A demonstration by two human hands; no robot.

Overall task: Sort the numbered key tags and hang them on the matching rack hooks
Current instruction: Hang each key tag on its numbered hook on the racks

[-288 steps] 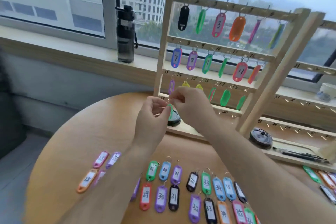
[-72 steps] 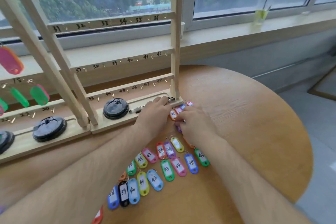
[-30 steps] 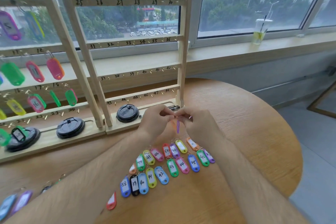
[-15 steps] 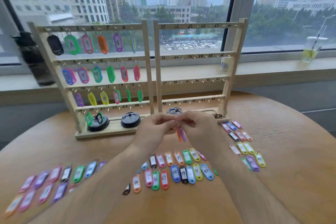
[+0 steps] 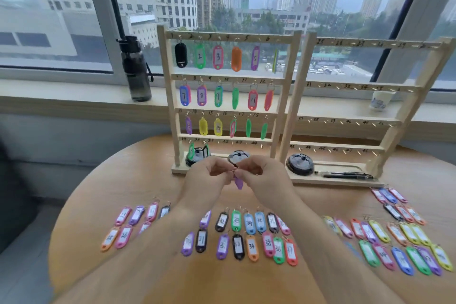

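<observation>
My left hand [image 5: 208, 177] and my right hand [image 5: 264, 176] meet above the table, in front of the left rack's base. Together they pinch the ring of a purple key tag [image 5: 238, 182], which hangs down between them. The left wooden rack [image 5: 286, 96] carries coloured tags on its top three rows, and two tags hang at the left of its bottom row. The right rack [image 5: 417, 99] has bare numbered hooks. Several loose numbered tags [image 5: 249, 237] lie in rows on the round wooden table [image 5: 138, 180], with more at the left [image 5: 130, 224] and the right [image 5: 399, 242].
Three black round lids [image 5: 299, 164] sit on the rack bases, with black pens [image 5: 345, 175] on the right base. A dark water bottle [image 5: 134, 69] and a small white cup [image 5: 380, 101] stand on the windowsill behind. The table's curved edge drops off at the left.
The view has swung left from the right rack to face the left rack. Both hands picked a purple tag from the table's right side and carried it here, still pinched between them.
</observation>
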